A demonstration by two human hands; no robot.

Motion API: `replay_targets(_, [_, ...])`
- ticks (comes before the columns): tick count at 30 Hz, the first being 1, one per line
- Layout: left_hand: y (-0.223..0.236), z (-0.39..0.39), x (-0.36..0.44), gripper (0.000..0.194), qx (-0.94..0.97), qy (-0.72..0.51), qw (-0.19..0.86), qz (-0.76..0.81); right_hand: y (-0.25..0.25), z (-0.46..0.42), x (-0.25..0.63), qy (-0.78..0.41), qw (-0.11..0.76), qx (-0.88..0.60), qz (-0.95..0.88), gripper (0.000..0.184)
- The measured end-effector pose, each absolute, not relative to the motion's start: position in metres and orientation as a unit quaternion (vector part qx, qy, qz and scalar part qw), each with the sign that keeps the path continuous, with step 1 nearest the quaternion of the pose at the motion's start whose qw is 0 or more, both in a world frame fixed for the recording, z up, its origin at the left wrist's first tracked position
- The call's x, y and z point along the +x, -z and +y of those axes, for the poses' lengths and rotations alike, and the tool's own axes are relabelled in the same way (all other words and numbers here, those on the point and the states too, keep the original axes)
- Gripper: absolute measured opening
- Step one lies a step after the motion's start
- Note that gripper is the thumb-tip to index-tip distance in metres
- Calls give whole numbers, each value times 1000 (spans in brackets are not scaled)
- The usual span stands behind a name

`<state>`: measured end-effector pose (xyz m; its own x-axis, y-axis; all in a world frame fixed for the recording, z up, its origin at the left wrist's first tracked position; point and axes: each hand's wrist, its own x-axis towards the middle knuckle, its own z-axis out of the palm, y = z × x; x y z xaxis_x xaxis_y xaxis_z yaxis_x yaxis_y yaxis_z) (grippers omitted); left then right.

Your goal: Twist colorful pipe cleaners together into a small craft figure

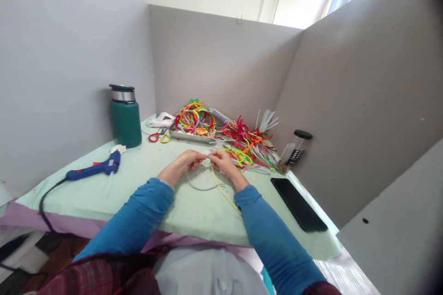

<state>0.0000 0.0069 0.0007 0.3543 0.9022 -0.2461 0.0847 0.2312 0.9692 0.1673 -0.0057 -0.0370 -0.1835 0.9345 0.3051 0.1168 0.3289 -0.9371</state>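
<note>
Over the middle of the table, my left hand (188, 162) and my right hand (221, 162) meet, fingertips pinched together. A small bit of green (207, 156) shows between them, probably part of a pipe cleaner. From below my right hand a pale yellow pipe cleaner (223, 192) trails toward my right sleeve. A thin grey strand (204, 189) curves down from beside my left hand and ends near the yellow one. The fingers hide how these pieces join.
Coloured pipe cleaners (247, 140) pile up behind my hands, beside a metal tray (192, 137) of bent pieces. At left are a blue glue gun (93, 169) with its cord and a green bottle (126, 120). A black phone (298, 203) and clear jar (294, 152) lie right.
</note>
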Motion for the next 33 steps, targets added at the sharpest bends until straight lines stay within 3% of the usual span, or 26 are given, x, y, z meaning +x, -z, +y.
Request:
replay_targets(19, [3,7,-1,39,593,-328,565,471,34,-8,166,-413,488,-420,-644,21])
replay_targets(33, [0,12,-4,21,501,-264,697,439,35,-8,168,-409,487,-407,-656,25])
